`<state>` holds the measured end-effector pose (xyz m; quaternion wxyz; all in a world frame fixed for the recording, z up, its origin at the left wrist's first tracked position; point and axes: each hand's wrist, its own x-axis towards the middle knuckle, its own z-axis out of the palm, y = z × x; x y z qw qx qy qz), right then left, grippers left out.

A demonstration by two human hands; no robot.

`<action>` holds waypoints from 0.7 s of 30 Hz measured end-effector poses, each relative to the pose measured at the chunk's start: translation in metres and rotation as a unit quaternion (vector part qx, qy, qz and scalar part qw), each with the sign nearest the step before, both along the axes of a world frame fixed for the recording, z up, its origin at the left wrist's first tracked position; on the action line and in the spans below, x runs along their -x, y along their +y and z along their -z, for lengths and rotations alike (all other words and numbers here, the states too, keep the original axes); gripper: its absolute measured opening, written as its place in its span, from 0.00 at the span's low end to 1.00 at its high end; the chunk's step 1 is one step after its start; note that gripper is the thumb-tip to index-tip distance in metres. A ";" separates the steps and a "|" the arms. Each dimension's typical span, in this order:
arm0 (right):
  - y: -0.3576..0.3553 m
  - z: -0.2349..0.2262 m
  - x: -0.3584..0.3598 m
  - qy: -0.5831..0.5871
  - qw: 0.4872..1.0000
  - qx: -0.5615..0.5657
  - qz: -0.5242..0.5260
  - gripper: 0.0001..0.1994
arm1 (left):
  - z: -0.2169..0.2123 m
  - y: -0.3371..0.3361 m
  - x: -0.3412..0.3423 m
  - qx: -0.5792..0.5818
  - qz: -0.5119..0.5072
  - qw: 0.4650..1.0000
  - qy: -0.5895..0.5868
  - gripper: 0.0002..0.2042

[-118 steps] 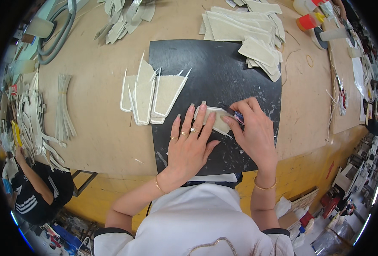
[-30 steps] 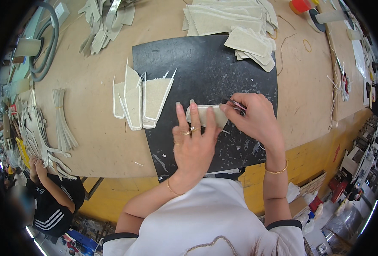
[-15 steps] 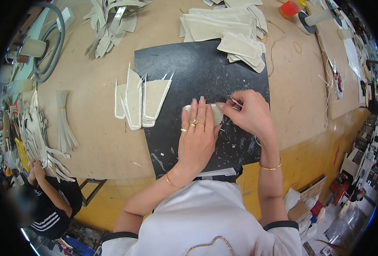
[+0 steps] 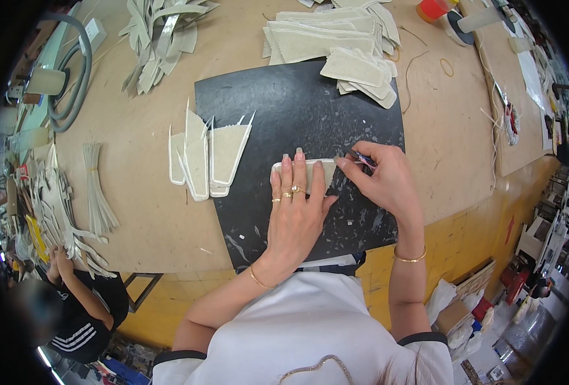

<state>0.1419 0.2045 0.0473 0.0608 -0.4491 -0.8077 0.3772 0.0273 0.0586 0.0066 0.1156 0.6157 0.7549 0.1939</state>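
My left hand (image 4: 295, 208) lies flat, fingers spread, pressing a pale beige cut piece (image 4: 305, 171) onto the black cutting mat (image 4: 297, 102). My right hand (image 4: 382, 178) grips a small thin tool (image 4: 361, 158) with a blue and red handle, its tip at the right end of that piece. Rings sit on the left fingers and a bracelet on each wrist. A small stack of pointed beige pieces (image 4: 209, 155) rests on the mat's left edge, a hand's width from my left hand.
Piles of beige cut pieces (image 4: 336, 45) lie at the back of the wooden table (image 4: 130, 192), more scraps (image 4: 156, 32) at the back left. A bundle of strips (image 4: 95, 186) lies left. Another person (image 4: 79, 308) crouches below the table's left side.
The view has shifted slightly. My left hand has slid a little along the piece and my right hand with the tool stays at its right end.
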 end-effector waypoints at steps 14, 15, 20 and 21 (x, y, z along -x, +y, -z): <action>-0.001 -0.005 0.003 -0.074 0.997 -0.001 0.029 0.17 | 0.002 0.006 -0.010 0.017 -0.005 0.996 0.084 0.29; 0.000 -0.006 0.000 -0.074 0.997 0.003 0.035 0.17 | 0.002 0.006 -0.010 0.012 0.000 0.995 0.096 0.29; 0.006 -0.009 -0.021 -0.038 0.995 0.031 0.088 0.16 | 0.000 0.007 -0.011 0.007 0.003 0.993 0.117 0.27; 0.007 -0.010 -0.026 -0.039 0.994 0.036 0.097 0.16 | -0.001 0.008 -0.012 0.014 0.002 0.993 0.120 0.27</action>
